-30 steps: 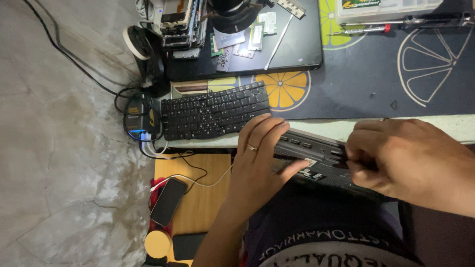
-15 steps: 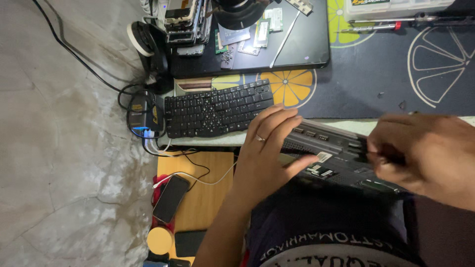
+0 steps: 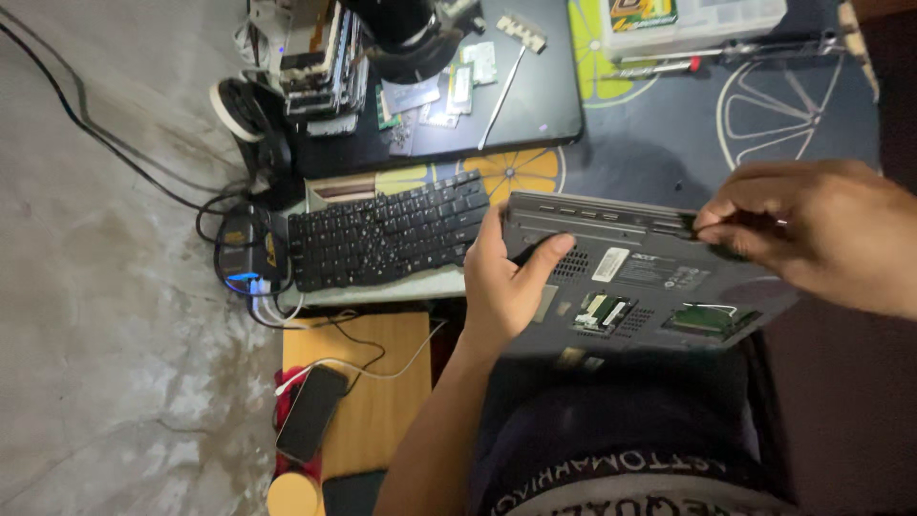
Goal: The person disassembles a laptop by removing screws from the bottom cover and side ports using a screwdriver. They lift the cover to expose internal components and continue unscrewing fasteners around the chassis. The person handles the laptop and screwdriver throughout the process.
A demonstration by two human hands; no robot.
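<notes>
A grey laptop point(image 3: 650, 277) lies upside down on my lap, its underside facing me with open compartments and a white label. My left hand point(image 3: 511, 277) grips its left edge, thumb on the underside and fingers round the far side. My right hand point(image 3: 821, 234) is pinched shut on a small dark tool point(image 3: 735, 227) whose tip rests at the laptop's far edge, right of the middle.
A black keyboard point(image 3: 387, 234) sits on the desk edge left of the laptop, with a black hub and cables point(image 3: 246, 253) beside it. Behind it lie a black panel point(image 3: 535, 96) with loose parts, a red-handled screwdriver point(image 3: 659, 69) and a plastic box point(image 3: 697, 19). A phone point(image 3: 310, 413) rests on a wooden stool below.
The laptop has tilted so its underside faces me instead of its edge. My left hand shifted to its left edge; my right hand stayed pinched at the far edge.
</notes>
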